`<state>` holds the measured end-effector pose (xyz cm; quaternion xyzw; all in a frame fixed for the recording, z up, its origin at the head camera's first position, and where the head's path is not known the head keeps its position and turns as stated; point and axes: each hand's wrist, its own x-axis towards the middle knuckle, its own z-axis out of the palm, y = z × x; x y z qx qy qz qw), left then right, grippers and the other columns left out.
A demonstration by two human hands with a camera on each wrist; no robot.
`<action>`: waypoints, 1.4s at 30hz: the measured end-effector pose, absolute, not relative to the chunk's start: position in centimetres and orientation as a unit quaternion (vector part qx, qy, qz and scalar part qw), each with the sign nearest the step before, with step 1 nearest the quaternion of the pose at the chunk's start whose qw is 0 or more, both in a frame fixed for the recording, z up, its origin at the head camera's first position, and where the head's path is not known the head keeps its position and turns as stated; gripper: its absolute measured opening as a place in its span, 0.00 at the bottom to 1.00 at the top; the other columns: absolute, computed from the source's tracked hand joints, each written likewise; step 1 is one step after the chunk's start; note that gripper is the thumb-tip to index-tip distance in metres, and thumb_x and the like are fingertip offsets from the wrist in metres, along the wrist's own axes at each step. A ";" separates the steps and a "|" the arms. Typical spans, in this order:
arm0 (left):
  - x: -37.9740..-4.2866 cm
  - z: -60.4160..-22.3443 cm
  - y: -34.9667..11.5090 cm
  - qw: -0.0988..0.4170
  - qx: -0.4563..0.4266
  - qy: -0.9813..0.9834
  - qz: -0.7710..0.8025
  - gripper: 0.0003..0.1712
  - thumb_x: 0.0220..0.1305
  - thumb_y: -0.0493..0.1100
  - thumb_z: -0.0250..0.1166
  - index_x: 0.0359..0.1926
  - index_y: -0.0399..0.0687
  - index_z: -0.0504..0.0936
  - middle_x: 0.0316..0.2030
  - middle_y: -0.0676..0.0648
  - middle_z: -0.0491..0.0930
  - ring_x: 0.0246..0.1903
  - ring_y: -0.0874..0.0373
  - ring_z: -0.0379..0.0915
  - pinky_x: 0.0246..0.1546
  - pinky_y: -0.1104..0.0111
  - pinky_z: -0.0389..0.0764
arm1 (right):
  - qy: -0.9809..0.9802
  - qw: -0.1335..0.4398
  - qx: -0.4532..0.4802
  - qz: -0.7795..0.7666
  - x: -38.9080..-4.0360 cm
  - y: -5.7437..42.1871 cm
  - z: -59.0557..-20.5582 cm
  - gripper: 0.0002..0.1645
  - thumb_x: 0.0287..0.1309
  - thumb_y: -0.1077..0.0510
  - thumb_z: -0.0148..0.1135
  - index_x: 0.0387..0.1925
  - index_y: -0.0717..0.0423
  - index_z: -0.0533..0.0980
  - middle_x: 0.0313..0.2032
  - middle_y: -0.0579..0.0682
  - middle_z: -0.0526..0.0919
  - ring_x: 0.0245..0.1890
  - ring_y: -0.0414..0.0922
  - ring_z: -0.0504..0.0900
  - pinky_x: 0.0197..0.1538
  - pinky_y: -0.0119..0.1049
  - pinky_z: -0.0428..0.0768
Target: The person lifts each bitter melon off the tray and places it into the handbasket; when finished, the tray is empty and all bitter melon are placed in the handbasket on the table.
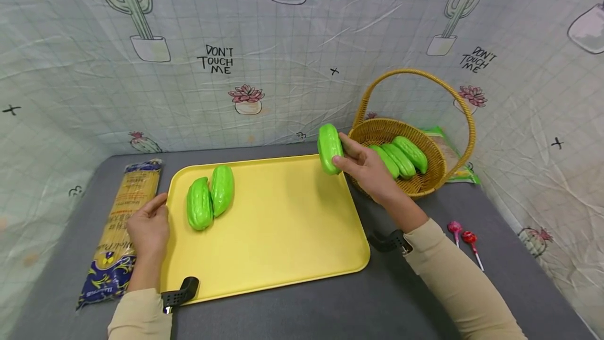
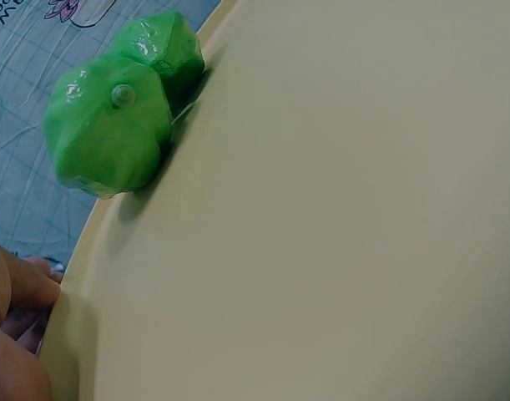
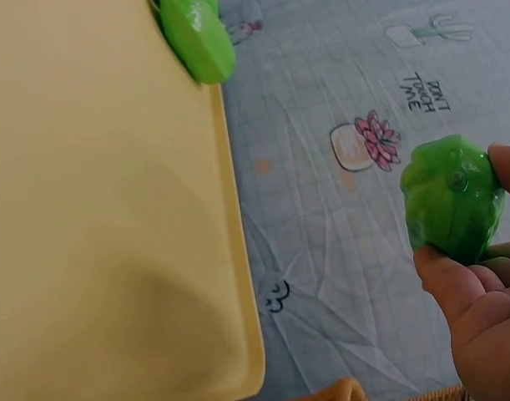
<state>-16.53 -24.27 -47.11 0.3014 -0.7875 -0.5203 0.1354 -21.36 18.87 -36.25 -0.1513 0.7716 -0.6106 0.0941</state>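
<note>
My right hand (image 1: 370,172) holds a glossy, ridged green toy vegetable (image 1: 329,148) between thumb and fingers, raised above the far right corner of the yellow tray (image 1: 283,224). In the right wrist view, the end of this toy vegetable (image 3: 455,196) shows a small round nub. At the tray's left rim rests my left hand (image 1: 150,227), its fingers loosely bent and touching the edge; some fingertips are hidden in the left wrist view. Two similar green toy vegetables (image 1: 200,203) lie side by side on the tray's left part. Several more (image 1: 398,159) are in the wicker basket (image 1: 427,190).
The basket's tall handle (image 1: 410,71) arches up at the right. A pack of spaghetti (image 1: 123,214) lies left of the tray. A green-edged packet (image 1: 455,159) is partly behind the basket, and two lollipops (image 1: 469,237) lie at the right. Printed cloth walls (image 1: 292,56) surround the grey table (image 1: 302,308).
</note>
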 end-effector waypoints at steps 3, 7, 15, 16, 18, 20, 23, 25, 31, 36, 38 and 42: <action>-16.6 -47.0 -24.3 0.134 0.302 -0.788 -0.520 0.22 0.78 0.40 0.50 0.68 0.46 0.77 0.67 0.42 0.77 0.65 0.48 0.75 0.66 0.62 0.79 | 0.789 0.084 -0.133 -0.594 -21.5 19.7 -36.0 0.44 0.75 0.52 0.57 0.82 0.51 0.46 0.82 0.50 0.48 0.81 0.50 0.53 0.79 0.52 0.64; -16.6 -46.9 -24.3 0.132 0.306 -0.786 -0.520 0.22 0.79 0.40 0.50 0.68 0.47 0.78 0.67 0.42 0.77 0.65 0.49 0.75 0.65 0.63 0.79 | 0.798 0.086 -0.118 -0.584 -21.6 20.8 -35.9 0.45 0.75 0.50 0.57 0.82 0.50 0.46 0.82 0.50 0.49 0.81 0.50 0.51 0.80 0.53 0.62; -16.6 -46.8 -24.1 0.133 0.308 -0.782 -0.525 0.22 0.79 0.39 0.50 0.68 0.46 0.77 0.67 0.41 0.76 0.66 0.48 0.75 0.66 0.62 0.78 | 0.805 0.077 -0.100 -0.580 -21.8 23.1 -35.2 0.44 0.75 0.49 0.55 0.82 0.49 0.46 0.81 0.51 0.51 0.81 0.49 0.52 0.78 0.50 0.65; -16.6 -46.7 -24.1 0.134 0.307 -0.782 -0.526 0.22 0.78 0.39 0.50 0.68 0.46 0.77 0.67 0.41 0.76 0.66 0.48 0.75 0.66 0.62 0.78 | 0.806 0.076 -0.096 -0.579 -21.9 23.5 -35.1 0.44 0.75 0.49 0.55 0.82 0.49 0.46 0.81 0.50 0.51 0.81 0.48 0.52 0.77 0.47 0.67; -16.6 -46.7 -24.0 0.133 0.307 -0.782 -0.526 0.22 0.79 0.39 0.50 0.68 0.46 0.77 0.68 0.41 0.76 0.66 0.49 0.74 0.66 0.63 0.78 | 0.809 0.071 -0.091 -0.576 -22.0 24.2 -35.1 0.44 0.75 0.49 0.55 0.82 0.49 0.46 0.81 0.51 0.52 0.81 0.49 0.53 0.75 0.40 0.71; -16.6 -46.7 -24.1 0.134 0.304 -0.782 -0.527 0.22 0.79 0.40 0.50 0.68 0.46 0.77 0.68 0.41 0.76 0.66 0.49 0.74 0.66 0.63 0.78 | 0.804 0.070 -0.088 -0.584 -22.1 24.9 -35.0 0.43 0.76 0.50 0.54 0.82 0.50 0.46 0.81 0.52 0.52 0.81 0.50 0.53 0.72 0.33 0.73; -16.5 -46.8 -24.2 0.129 0.305 -0.782 -0.528 0.23 0.79 0.40 0.50 0.69 0.47 0.77 0.69 0.42 0.75 0.67 0.49 0.73 0.67 0.63 0.78 | 0.803 0.064 -0.080 -0.588 -22.4 25.7 -35.0 0.43 0.76 0.49 0.54 0.82 0.48 0.47 0.81 0.54 0.52 0.81 0.51 0.53 0.68 0.26 0.75; -16.5 -46.9 -24.2 0.126 0.307 -0.781 -0.529 0.23 0.79 0.40 0.50 0.69 0.47 0.76 0.69 0.41 0.74 0.67 0.49 0.73 0.67 0.63 0.78 | 0.804 0.061 -0.072 -0.586 -22.5 26.2 -34.9 0.43 0.75 0.47 0.55 0.82 0.46 0.48 0.81 0.54 0.52 0.81 0.52 0.53 0.67 0.25 0.76; -16.4 -47.1 -24.3 0.126 0.312 -0.781 -0.526 0.23 0.79 0.40 0.50 0.69 0.47 0.77 0.69 0.41 0.75 0.67 0.49 0.74 0.67 0.63 0.78 | 0.808 0.058 -0.069 -0.583 -23.1 28.0 -35.1 0.44 0.75 0.45 0.55 0.82 0.45 0.48 0.81 0.55 0.51 0.81 0.53 0.53 0.63 0.22 0.77; -16.4 -47.1 -24.2 0.128 0.313 -0.784 -0.521 0.22 0.79 0.41 0.50 0.69 0.48 0.77 0.68 0.42 0.75 0.66 0.48 0.74 0.66 0.63 0.79 | 0.795 0.062 -0.076 -0.598 -23.6 29.5 -35.2 0.44 0.76 0.48 0.54 0.82 0.47 0.46 0.82 0.56 0.46 0.82 0.53 0.47 0.64 0.21 0.75; -16.5 -47.1 -24.2 0.129 0.312 -0.785 -0.520 0.22 0.79 0.41 0.50 0.69 0.48 0.77 0.68 0.42 0.76 0.66 0.48 0.75 0.65 0.63 0.79 | 0.800 0.062 -0.065 -0.594 -23.8 30.0 -35.2 0.44 0.75 0.48 0.55 0.82 0.46 0.46 0.82 0.54 0.45 0.82 0.52 0.47 0.66 0.23 0.75; -16.6 -47.0 -24.1 0.132 0.310 -0.785 -0.519 0.22 0.79 0.41 0.50 0.68 0.47 0.77 0.68 0.42 0.76 0.66 0.49 0.74 0.66 0.63 0.79 | 0.814 0.060 -0.033 -0.577 -24.3 30.8 -35.3 0.46 0.74 0.45 0.56 0.82 0.45 0.46 0.82 0.52 0.46 0.82 0.50 0.48 0.75 0.35 0.70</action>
